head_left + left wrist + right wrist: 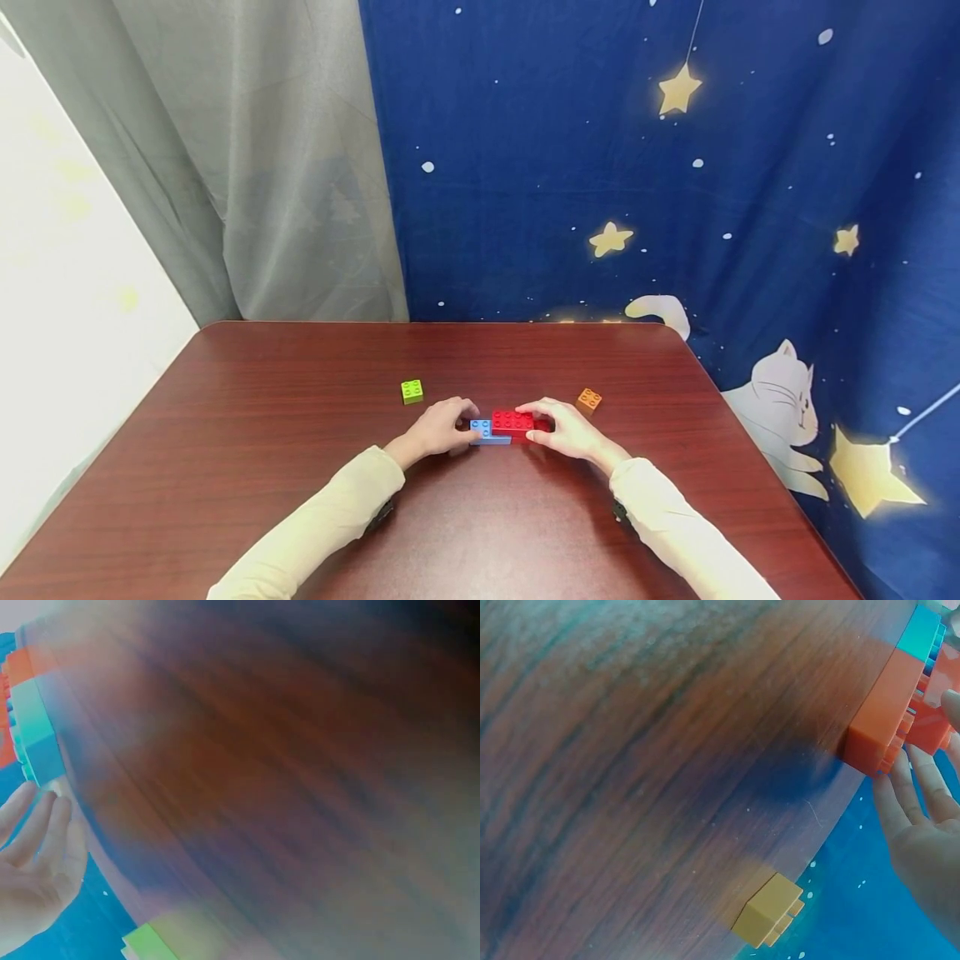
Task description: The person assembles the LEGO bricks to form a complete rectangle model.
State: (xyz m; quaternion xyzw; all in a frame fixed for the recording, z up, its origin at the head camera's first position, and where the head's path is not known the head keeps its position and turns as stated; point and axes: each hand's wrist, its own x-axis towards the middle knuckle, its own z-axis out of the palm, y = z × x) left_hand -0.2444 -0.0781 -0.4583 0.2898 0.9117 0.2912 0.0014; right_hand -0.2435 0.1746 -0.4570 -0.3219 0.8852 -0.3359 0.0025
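A blue brick (480, 428) and a lower red brick (883, 712) lie end to end on the table, studs up. Across them sits an upper red brick (513, 422), overlapping both. My right hand (567, 428) pinches this upper brick at its right end, thumb on the near side and fingers behind. My left hand (441, 428) holds the left end of the blue brick, its thumb at the near corner. In the left wrist view its fingertips (51, 796) reach the end of the blue brick (37, 731). The right hand partly hides the lower red brick.
A small lime green brick (412, 392) lies beyond my left hand. Beyond the right hand is a small orange brick (589, 401), turned at an angle. The dark red wooden table (300, 358) ends at a grey curtain (300, 167) and a blue star-patterned curtain (525, 167).
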